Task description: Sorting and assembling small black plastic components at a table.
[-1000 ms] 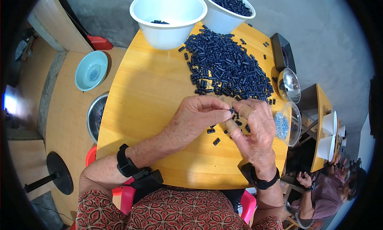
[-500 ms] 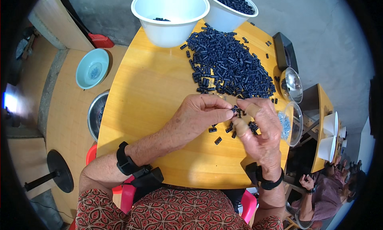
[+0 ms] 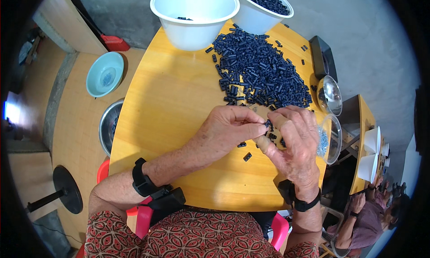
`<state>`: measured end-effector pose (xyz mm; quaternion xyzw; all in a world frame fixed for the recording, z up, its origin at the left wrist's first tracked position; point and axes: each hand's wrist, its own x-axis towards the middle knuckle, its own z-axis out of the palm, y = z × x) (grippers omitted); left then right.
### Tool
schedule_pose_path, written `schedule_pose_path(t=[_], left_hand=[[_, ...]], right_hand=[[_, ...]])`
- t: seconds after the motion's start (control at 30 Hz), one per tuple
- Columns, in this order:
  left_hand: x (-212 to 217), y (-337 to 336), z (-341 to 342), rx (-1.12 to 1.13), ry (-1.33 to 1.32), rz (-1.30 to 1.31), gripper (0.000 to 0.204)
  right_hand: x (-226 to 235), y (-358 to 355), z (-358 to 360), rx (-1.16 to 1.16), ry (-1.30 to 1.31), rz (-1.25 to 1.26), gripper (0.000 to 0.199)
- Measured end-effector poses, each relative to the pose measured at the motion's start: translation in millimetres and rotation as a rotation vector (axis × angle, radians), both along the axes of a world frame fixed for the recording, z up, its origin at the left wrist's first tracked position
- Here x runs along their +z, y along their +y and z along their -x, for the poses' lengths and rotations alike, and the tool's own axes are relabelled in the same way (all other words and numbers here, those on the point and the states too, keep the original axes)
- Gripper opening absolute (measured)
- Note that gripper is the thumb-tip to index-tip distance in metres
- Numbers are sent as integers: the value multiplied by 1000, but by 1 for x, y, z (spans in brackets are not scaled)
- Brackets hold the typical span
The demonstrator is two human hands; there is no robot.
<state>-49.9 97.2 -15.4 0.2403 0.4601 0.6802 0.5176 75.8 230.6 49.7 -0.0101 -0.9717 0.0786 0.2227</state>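
Both hands meet just above the near half of the yellow tabletop (image 3: 170, 105): the left hand (image 3: 228, 130) has its fingers pinched nearly closed on a small dark blue plastic piece (image 3: 268, 123), and the right hand (image 3: 293, 144), with tan tape wrapped round two fingers, curls closed against the same piece from the other side. The step in hand looks like fitting or checking one piece between the fingertips; the next move probably calls for a fine grip and a steady press, since the piece is tiny and mostly hidden by the fingers. Behind the hands lies one large heap of like pieces (image 3: 260, 74), far too many to count, with two loose ones (image 3: 244, 150) near the left hand. Two white bowls stand at the far edge: one nearly empty (image 3: 192, 27), one full of pieces (image 3: 255, 16). One clear dish of small pale bits (image 3: 329, 139) sits beside the right hand.
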Motion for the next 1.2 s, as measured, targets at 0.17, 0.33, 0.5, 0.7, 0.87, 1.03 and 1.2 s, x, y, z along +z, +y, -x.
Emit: schedule_pose_path(t=[0.17, 0.33, 0.5, 0.7, 0.87, 1.03, 1.2], left_hand=[[2, -1, 2, -17, 46, 46, 16], [1, -2, 2, -34, 49, 39, 17], [-1, -1, 3, -51, 69, 64, 17], [-1, 1, 4, -57, 68, 73, 17], [1, 0, 5, -52, 84, 69, 17], [9, -2, 5, 64, 71, 9, 16], [45, -38, 26, 259, 251, 13, 14]], right_hand=[[4, 3, 3, 42, -20, -139, 40], [-2, 0, 7, 121, 38, -240, 24], [-5, 2, 5, 147, 23, -235, 22], [-14, 3, 6, 153, 62, -189, 23], [-12, 0, 4, 144, 43, -178, 21], [-7, -2, 7, 76, 29, -87, 36], [9, -11, 0, 7, 32, -90, 35]])
